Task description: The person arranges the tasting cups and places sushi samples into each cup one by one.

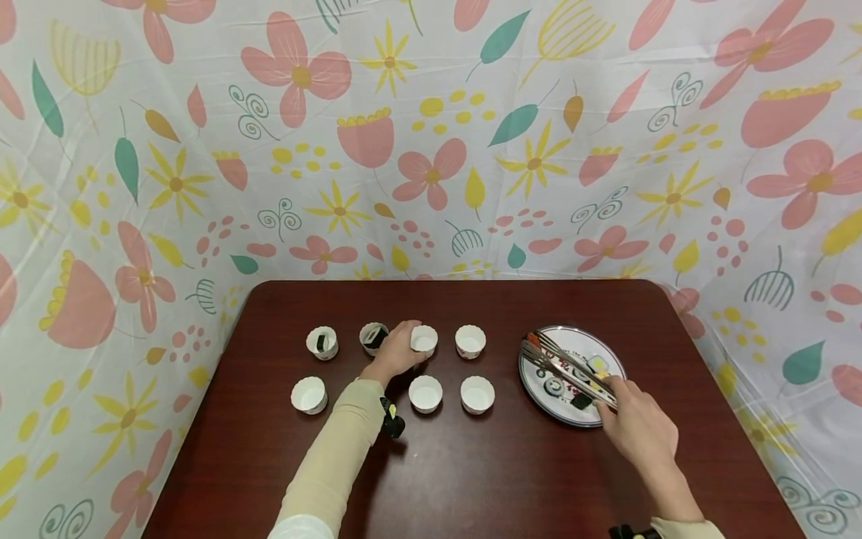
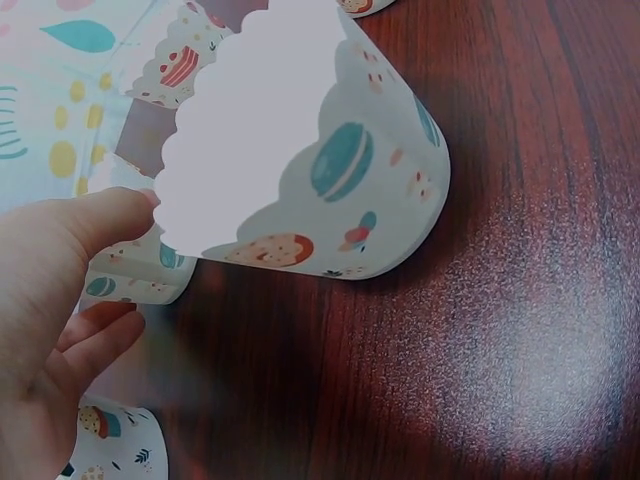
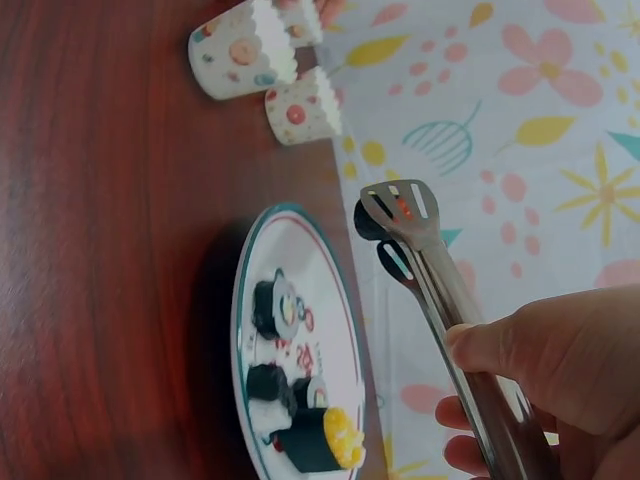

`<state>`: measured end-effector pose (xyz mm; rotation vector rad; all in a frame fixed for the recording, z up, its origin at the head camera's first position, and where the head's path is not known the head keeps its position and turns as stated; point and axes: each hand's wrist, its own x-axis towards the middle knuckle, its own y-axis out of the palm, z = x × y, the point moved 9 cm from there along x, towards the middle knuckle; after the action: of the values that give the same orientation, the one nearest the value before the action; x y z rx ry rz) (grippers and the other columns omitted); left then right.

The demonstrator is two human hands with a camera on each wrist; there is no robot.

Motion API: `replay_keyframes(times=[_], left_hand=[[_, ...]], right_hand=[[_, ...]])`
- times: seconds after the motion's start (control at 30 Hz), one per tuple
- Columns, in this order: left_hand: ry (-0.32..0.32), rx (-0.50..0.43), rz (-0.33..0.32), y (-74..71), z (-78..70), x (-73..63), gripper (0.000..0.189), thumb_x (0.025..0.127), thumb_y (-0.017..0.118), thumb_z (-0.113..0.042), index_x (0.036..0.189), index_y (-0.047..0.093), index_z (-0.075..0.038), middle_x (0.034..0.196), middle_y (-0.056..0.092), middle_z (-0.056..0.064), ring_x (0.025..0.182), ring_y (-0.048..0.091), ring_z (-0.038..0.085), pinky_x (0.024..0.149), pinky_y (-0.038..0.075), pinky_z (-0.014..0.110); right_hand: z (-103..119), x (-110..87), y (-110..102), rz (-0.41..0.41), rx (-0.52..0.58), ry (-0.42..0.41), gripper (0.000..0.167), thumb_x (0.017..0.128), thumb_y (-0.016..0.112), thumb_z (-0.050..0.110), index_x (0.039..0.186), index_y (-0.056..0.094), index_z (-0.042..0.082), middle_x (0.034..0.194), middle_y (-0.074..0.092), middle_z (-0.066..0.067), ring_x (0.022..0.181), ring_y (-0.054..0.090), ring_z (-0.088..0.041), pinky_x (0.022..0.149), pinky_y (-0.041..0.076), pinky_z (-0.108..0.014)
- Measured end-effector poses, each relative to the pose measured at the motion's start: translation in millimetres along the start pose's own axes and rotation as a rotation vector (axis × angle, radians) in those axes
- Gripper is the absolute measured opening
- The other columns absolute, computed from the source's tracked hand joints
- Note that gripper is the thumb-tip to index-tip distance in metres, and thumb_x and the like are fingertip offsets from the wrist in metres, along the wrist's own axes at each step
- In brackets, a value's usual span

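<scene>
My left hand [image 1: 397,350] grips a white scallop-rimmed paper baking cup [image 1: 423,341] in the back row, its thumb at the rim and other fingers low at the side in the left wrist view. My right hand [image 1: 640,421] holds metal tongs [image 1: 572,372] over a round plate [image 1: 609,344]. Between the slotted tips in the right wrist view is a dark piece with orange-red on it [image 3: 403,206], probably sushi. More sushi lies on the plate, including a roll topped with yellow [image 3: 318,440] and a round roll [image 1: 554,386].
Dark-wrapped sushi sits in two cups at the back left, one [image 1: 322,343] at the end and one [image 1: 373,337] beside my left hand. Other cups, such as the front-right one [image 1: 477,394], stand around on the brown table [image 1: 471,479]. A flowered cloth [image 1: 431,112] hangs behind.
</scene>
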<state>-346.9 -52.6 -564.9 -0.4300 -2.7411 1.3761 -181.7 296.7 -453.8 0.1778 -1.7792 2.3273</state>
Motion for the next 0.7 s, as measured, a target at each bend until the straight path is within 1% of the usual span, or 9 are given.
replay_keyframes(times=[0.1, 0.17, 0.23, 0.43, 0.57, 0.7], left_hand=[[-0.002, 0.000, 0.003, 0.8, 0.7, 0.1, 0.067, 0.079, 0.072, -0.026, 0.137, 0.040, -0.014, 0.135, 0.044, 0.007, 0.117, 0.050, 0.027, 0.089, 0.045, 0.042], [0.000, -0.001, 0.005, 1.2, 0.8, 0.1, 0.067, 0.079, 0.072, -0.027, 0.137, 0.040, -0.014, 0.136, 0.044, 0.007, 0.117, 0.049, 0.027, 0.089, 0.045, 0.042], [0.003, -0.005, 0.005, 1.2, 0.7, -0.2, 0.067, 0.079, 0.072, -0.027, 0.137, 0.040, -0.013, 0.136, 0.044, 0.007, 0.117, 0.049, 0.027, 0.088, 0.045, 0.042], [0.017, -0.020, -0.012, -1.3, -1.3, 0.0, 0.067, 0.078, 0.073, -0.024, 0.136, 0.041, -0.012, 0.133, 0.047, 0.009, 0.116, 0.050, 0.028, 0.089, 0.045, 0.043], [0.022, -0.026, -0.014, -2.3, -2.9, -0.3, 0.067, 0.078, 0.073, -0.022, 0.135, 0.042, -0.010, 0.132, 0.048, 0.010, 0.115, 0.050, 0.029, 0.089, 0.045, 0.044], [0.026, -0.007, -0.014, -2.7, -3.4, 0.2, 0.067, 0.078, 0.073, -0.022, 0.136, 0.041, -0.009, 0.131, 0.048, 0.009, 0.115, 0.051, 0.028, 0.090, 0.044, 0.042]], right_hand=[[8, 3.8, 1, 0.019, -0.003, -0.004, 0.033, 0.079, 0.066, 0.018, 0.109, 0.057, 0.007, 0.092, 0.061, -0.018, 0.076, 0.058, -0.041, 0.044, 0.038, -0.045], [14, 6.1, 1, 0.014, 0.001, -0.017, 0.034, 0.079, 0.066, 0.019, 0.110, 0.057, 0.008, 0.092, 0.061, -0.018, 0.076, 0.058, -0.040, 0.044, 0.038, -0.044], [21, 8.4, 0, -0.009, 0.012, -0.040, 0.034, 0.078, 0.068, 0.019, 0.109, 0.058, 0.008, 0.091, 0.062, -0.016, 0.074, 0.058, -0.038, 0.043, 0.038, -0.042], [43, 15.5, -5, -0.117, 0.039, -0.111, 0.034, 0.072, 0.073, 0.016, 0.103, 0.061, 0.009, 0.085, 0.063, -0.012, 0.069, 0.059, -0.037, 0.042, 0.038, -0.043], [56, 22.2, -2, -0.138, 0.047, -0.133, 0.029, 0.073, 0.071, 0.014, 0.100, 0.062, 0.010, 0.080, 0.062, -0.009, 0.062, 0.057, -0.032, 0.040, 0.036, -0.039], [65, 30.7, 2, -0.141, 0.071, -0.144, 0.025, 0.075, 0.071, 0.012, 0.098, 0.062, 0.011, 0.074, 0.061, -0.006, 0.054, 0.054, -0.025, 0.039, 0.033, -0.033]])
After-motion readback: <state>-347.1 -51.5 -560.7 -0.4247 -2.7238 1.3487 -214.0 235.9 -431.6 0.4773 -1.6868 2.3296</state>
